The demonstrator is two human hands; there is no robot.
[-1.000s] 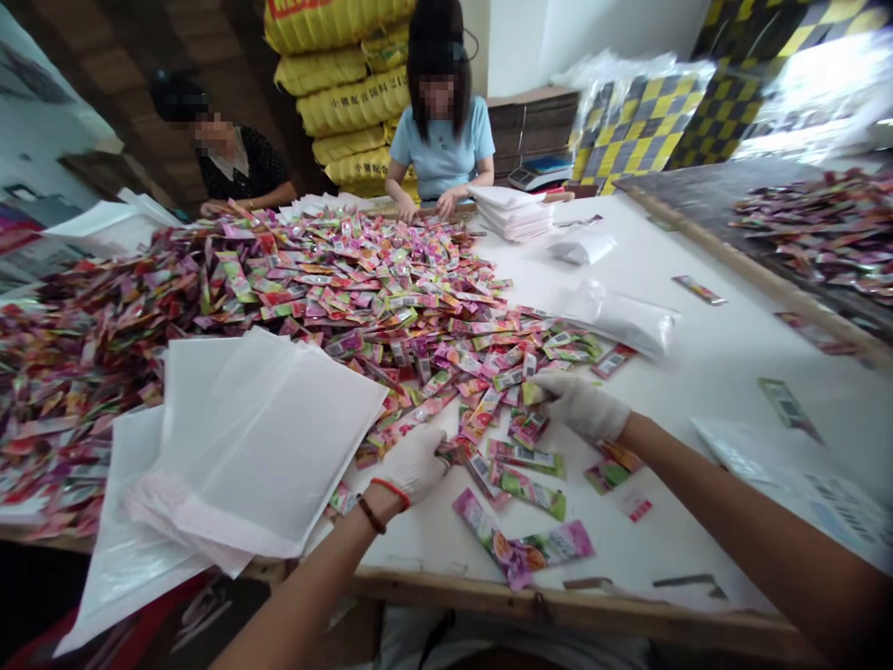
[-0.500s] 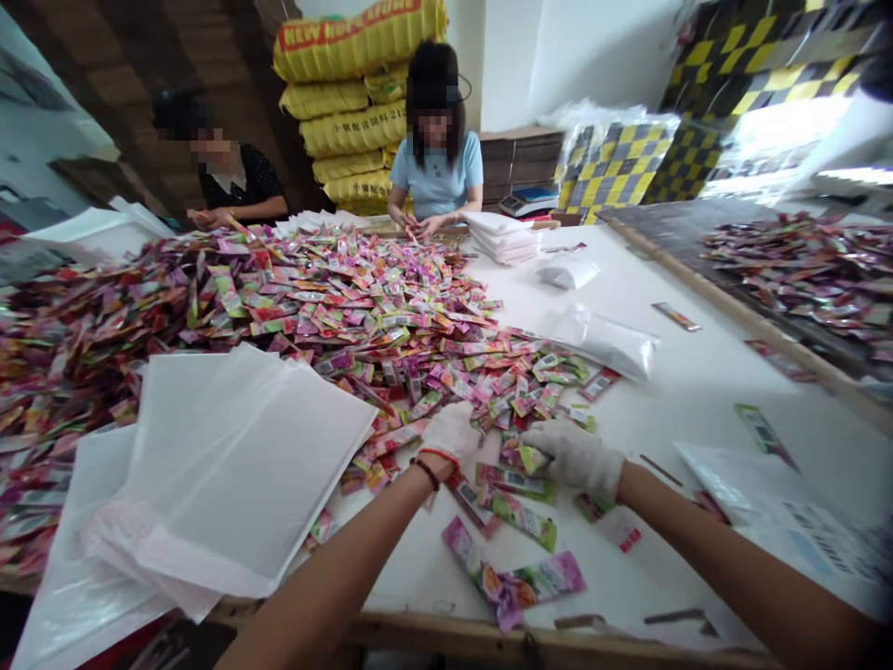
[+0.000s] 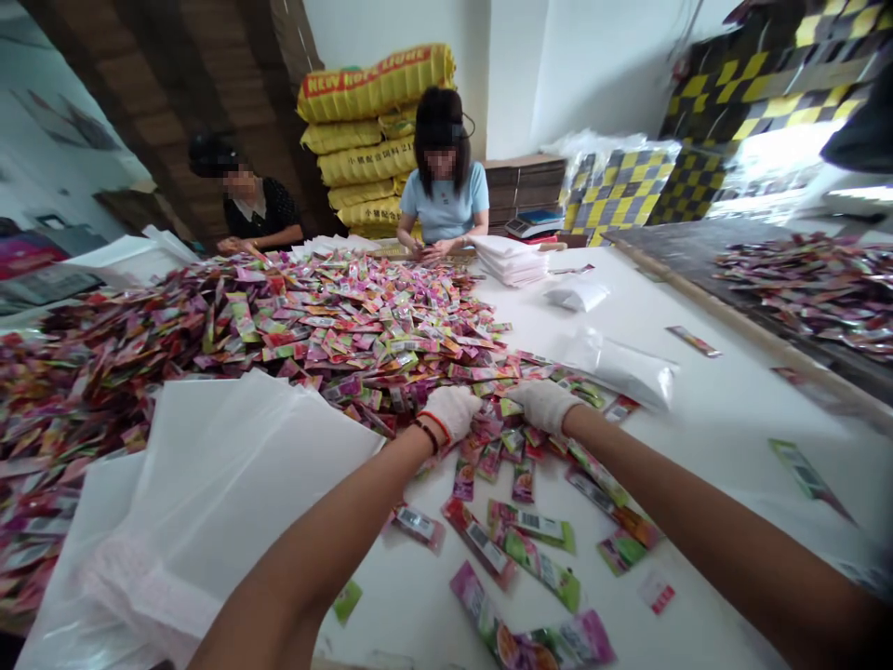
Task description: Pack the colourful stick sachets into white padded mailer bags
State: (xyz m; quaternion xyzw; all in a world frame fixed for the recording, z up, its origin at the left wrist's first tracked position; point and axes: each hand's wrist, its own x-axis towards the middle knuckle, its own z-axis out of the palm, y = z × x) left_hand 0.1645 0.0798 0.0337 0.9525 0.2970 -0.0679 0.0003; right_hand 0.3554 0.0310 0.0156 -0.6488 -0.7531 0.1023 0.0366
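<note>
A big heap of small stick-shaped sachets, pink, purple and green, spreads across the white table. At its near edge my left hand, in a white glove with a red cuff, has its fingers curled on several sachets. Facing it, my right hand, also gloved, is closed on sachets from the other side; its fingertips are partly hidden among them. A small cluster of sachets lies between both hands. Nearer to me, a purple sachet and a green sachet lie flat.
White padded mailers lie at my left, partly over the heap. A stuffed white bag and a stack of mailers are farther back. Two people sit across the table. More sachets cover the dark table at right.
Both hands have moved forward, away from me, to the heap's edge. More loose sachets now lie spread on the near table. The camera view has tilted up a little.
</note>
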